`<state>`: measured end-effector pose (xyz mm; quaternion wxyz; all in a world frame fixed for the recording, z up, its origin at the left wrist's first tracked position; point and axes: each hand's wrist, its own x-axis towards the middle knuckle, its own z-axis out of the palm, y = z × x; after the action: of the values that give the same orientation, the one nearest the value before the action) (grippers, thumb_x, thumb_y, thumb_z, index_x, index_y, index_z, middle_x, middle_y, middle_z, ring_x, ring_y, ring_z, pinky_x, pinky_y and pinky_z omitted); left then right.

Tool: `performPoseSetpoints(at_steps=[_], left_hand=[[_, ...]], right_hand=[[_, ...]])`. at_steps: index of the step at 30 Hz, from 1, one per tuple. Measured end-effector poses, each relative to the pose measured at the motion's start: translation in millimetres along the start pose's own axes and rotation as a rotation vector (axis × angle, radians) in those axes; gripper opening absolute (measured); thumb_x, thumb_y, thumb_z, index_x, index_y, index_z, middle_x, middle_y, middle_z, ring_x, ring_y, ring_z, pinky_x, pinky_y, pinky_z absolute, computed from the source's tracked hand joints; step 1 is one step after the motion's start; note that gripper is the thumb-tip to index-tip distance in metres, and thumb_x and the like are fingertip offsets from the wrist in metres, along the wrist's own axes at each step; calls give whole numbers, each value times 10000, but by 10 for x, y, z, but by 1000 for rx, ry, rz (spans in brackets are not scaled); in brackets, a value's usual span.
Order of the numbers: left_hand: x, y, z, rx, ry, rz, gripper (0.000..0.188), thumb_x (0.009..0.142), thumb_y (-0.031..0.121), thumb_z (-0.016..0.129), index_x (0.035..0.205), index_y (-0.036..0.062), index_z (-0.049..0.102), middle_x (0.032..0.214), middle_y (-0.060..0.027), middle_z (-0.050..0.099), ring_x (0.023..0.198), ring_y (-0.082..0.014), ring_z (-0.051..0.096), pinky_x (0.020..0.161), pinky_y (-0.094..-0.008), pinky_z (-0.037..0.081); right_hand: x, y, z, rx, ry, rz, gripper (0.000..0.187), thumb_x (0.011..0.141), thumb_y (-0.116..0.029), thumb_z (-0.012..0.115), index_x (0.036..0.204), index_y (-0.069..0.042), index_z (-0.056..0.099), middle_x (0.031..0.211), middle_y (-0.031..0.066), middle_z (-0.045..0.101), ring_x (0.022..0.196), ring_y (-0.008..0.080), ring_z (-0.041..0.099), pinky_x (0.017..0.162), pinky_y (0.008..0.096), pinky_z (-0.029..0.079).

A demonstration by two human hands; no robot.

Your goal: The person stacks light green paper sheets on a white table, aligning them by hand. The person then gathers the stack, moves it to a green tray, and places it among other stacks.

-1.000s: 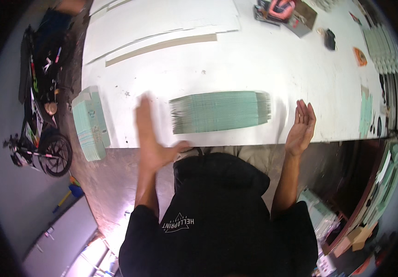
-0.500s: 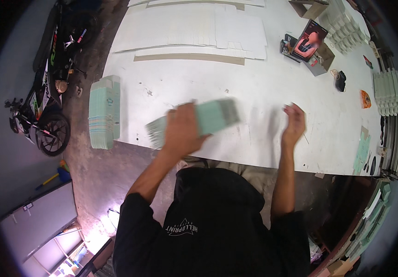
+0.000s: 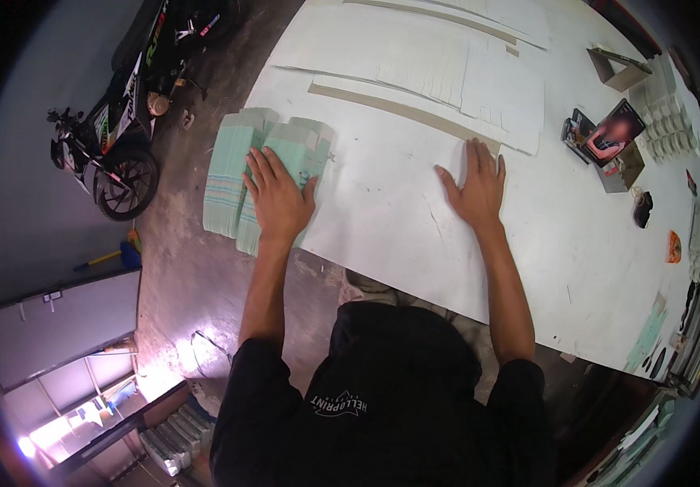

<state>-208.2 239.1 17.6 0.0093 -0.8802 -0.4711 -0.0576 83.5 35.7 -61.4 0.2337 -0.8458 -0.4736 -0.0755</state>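
My left hand (image 3: 279, 199) lies with its fingers stretched out on top of a stack of flat pale-green cartons (image 3: 309, 134), covering part of it. A second stack of the same green cartons (image 3: 232, 158) sits right beside it on the left, at the table's left edge. My right hand (image 3: 478, 187) is spread palm down on the white table (image 3: 382, 211) and holds nothing. Its fingertips reach the right end of a grey-brown cardboard strip (image 3: 391, 107), which sticks out from under white card sheets (image 3: 423, 61).
On the right, a screen showing a person (image 3: 614, 130) leans by an open cardboard box (image 3: 622, 172). A black object (image 3: 643, 209), an orange packet (image 3: 674, 246) and green carton pieces (image 3: 649, 331) lie nearby. A motorcycle (image 3: 118, 154) stands left of the table.
My left hand has carried the green carton stack leftward and set it beside the other stack; its grip has opened. My right hand has come down flat near the white sheets. The view has shifted.
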Motion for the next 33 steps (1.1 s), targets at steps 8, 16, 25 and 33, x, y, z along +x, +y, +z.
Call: performPoseSetpoints(at_steps=[8,16,25,33], left_hand=[[163,-104,-22,-12,-40,-42,1115,948,506,736,1617,-160,143,1687,-388,160,1601,-518,119,1293,-609,120],[-482,524,-119,-488,169,280,927,900,256,838,1582,-94,317,1540,-328,432,1402,-497,451,1196,-539,361],[-697,1279,155,-1715,-252,-625,748,1054,186,657,1633,-60,252,1607,-243,414,1404,-298,512,1164,-404,414],[-370,1206,398,-1800,-192,-735,441,1027,274,679,1344,-27,621,1244,-95,641,1138,-168,593,1020,-332,454]], right_hand=[[-619,-488,-247,24,-63,-17,849,913,-577,731,1449,57,553,1486,275,561,1363,406,533,1087,585,382],[-1189,-1137,-643,134,-276,-26,891,889,-597,745,1475,45,546,1429,275,588,1311,398,550,1051,549,417],[-45,792,-757,216,259,306,607,958,-419,742,1313,64,642,1168,257,700,1108,419,642,980,512,499],[55,957,-772,274,41,499,650,993,-521,657,1328,37,657,1066,244,724,1069,409,653,957,507,507]])
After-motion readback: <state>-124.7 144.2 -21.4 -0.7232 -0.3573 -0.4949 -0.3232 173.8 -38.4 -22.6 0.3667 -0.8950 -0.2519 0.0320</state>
